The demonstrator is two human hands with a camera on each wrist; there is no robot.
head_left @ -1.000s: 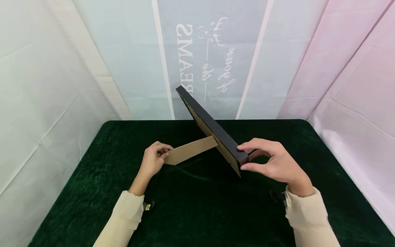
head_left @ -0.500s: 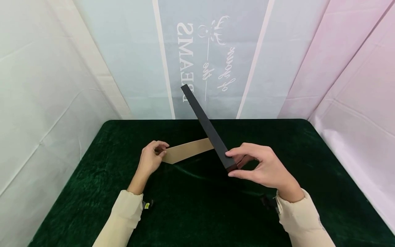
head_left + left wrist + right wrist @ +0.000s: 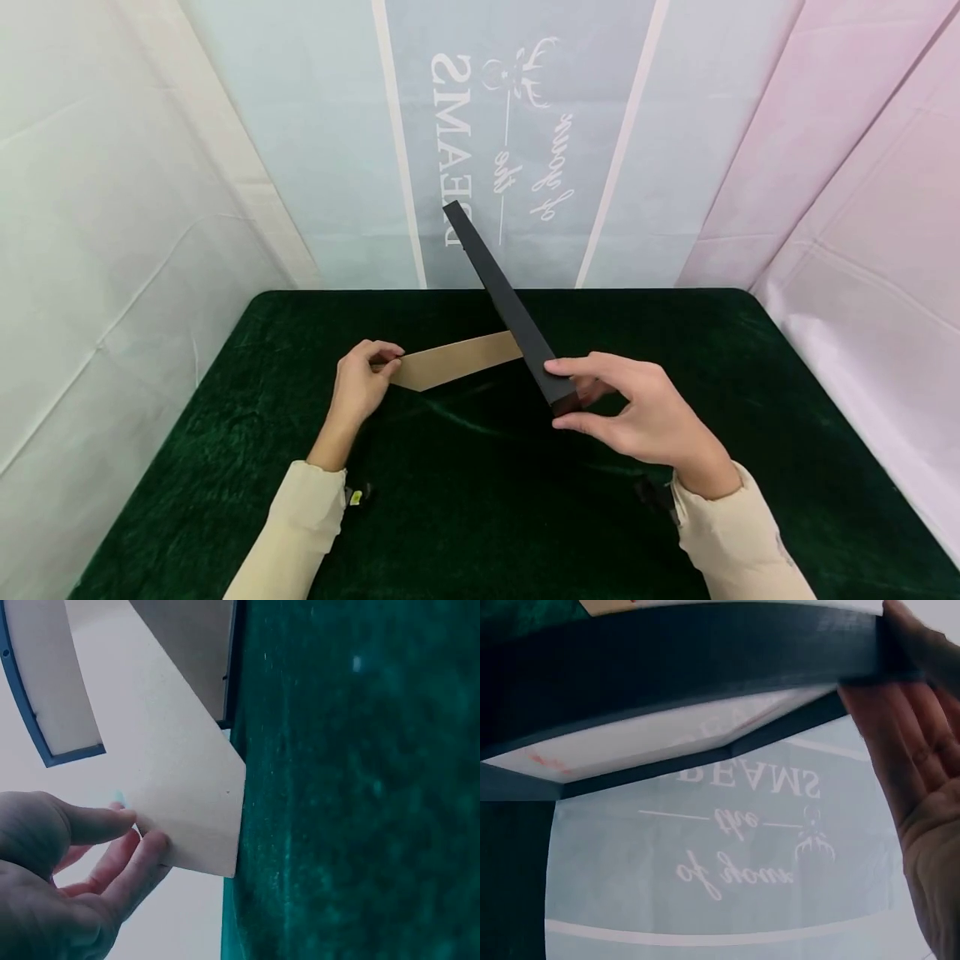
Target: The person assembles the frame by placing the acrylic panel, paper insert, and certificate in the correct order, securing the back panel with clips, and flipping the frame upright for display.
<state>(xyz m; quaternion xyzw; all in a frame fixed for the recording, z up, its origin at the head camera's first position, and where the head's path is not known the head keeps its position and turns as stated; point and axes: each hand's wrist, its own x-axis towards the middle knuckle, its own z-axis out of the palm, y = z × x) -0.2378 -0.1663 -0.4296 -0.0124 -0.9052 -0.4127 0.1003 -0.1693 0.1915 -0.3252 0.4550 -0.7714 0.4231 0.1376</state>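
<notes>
A dark picture frame (image 3: 504,302) stands tilted in the head view, its edge facing me. From its back a tan stand leg (image 3: 457,360) sticks out to the left. My left hand (image 3: 362,379) pinches the free end of that leg between thumb and fingers; the left wrist view shows the leg (image 3: 161,750) and the frame's brown backing behind it. My right hand (image 3: 637,404) grips the frame's near right corner, thumb below and fingers above. In the right wrist view the dark frame rim (image 3: 705,652) surrounds a pale, reflecting front.
A dark green velvet cloth (image 3: 480,517) covers the table. Behind it hangs a pale blue curtain (image 3: 345,150) with mirrored white lettering. White drapes (image 3: 135,217) stand on the left, pinkish ones (image 3: 847,167) on the right.
The frame has turned so its backing no longer shows in the head view. My right hand has shifted left with its corner, and my left hand slightly left with the stand leg.
</notes>
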